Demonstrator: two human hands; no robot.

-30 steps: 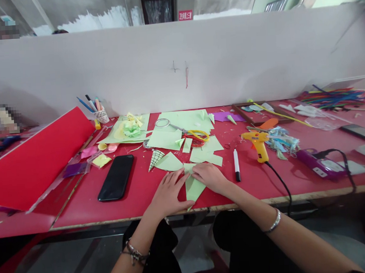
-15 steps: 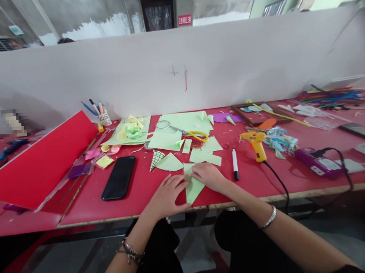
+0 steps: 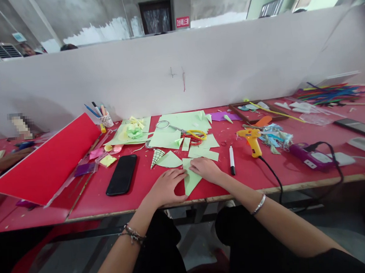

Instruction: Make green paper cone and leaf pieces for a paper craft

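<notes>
Matte pale green paper point(image 3: 191, 184) lies on the smooth red tabletop point(image 3: 90, 204), tapering toward the front edge. Both forearms point(image 3: 286, 220) extend forward, palms lowered. Left hand point(image 3: 168, 186): thumb spread wide from the fingers, fingertips at the paper's left edge. Right hand point(image 3: 205, 168): fingers bent over its upper right; any pinch cannot be determined.

Pale green paper point(image 3: 190, 182), black-gridded cone point(image 3: 157, 157), red tabletop point(image 3: 93, 201)
</notes>
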